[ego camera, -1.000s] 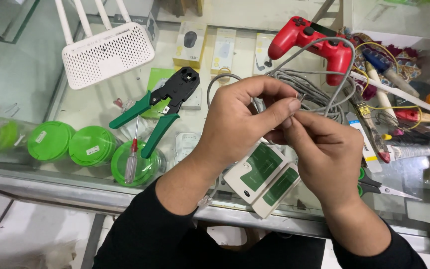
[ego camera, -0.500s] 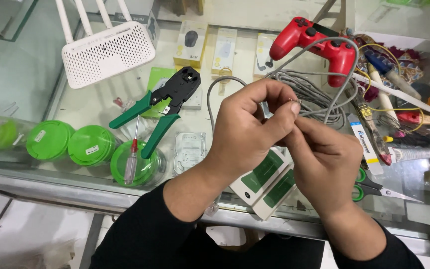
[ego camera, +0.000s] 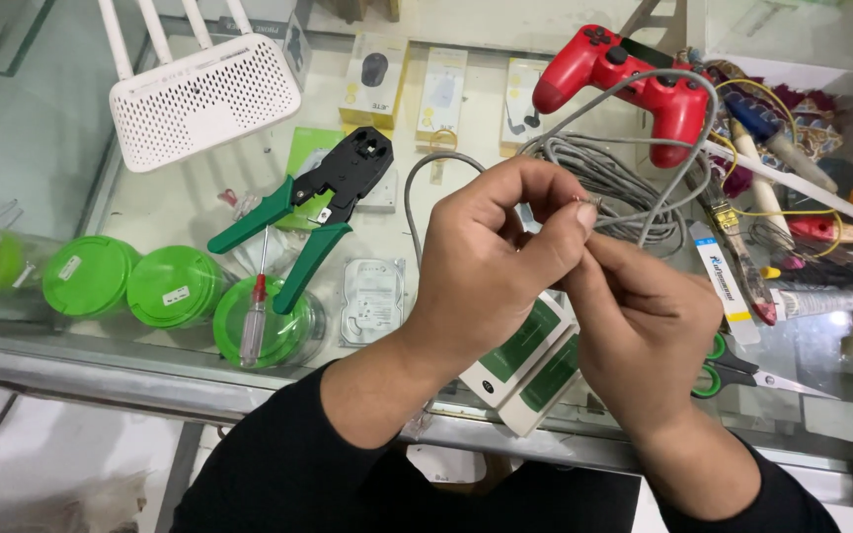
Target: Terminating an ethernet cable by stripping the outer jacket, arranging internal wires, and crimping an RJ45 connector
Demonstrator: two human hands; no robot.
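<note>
Change: the two hands are sitting slightly higher and closer together than a second ago, and the white-and-green tester that was half covered by the wrists is now showing more of its two halves below them; the pinch itself is looking the same.
Meaning: judging by that, the fine work at the cable end is going on in place rather than finishing.
Left hand (ego camera: 491,266): curling over from the left, thumb and forefinger closing narrowly on the cable end.
Right hand (ego camera: 644,331): meeting it from below and right, fingertips pressing into the same pinch.
Cable end (ego camera: 584,203): a small clear tip is peeking out just above the pinch; whether it is a plug or bare cores I cannot tell.
Grey cable (ego camera: 604,168): round, smooth jacket, looping away behind the grip into a loose coil.
Cable tester (ego camera: 525,360): two hard white plastic blocks with green labels, lying directly beneath the grip.
Crimping tool (ego camera: 318,207): black metal head, green rubbery handles, lying well to the left of the grip.
Screwdriver (ego camera: 256,311): thin shaft, clear and red handle, resting left of the grip on a round green lid.
Game controller (ego camera: 624,84): glossy red shell, sitting beyond the grip.
Router (ego camera: 204,94): perforated white casing, far left and behind.
Glass counter (ego camera: 180,207): smooth, transparent, carrying everything.
</note>
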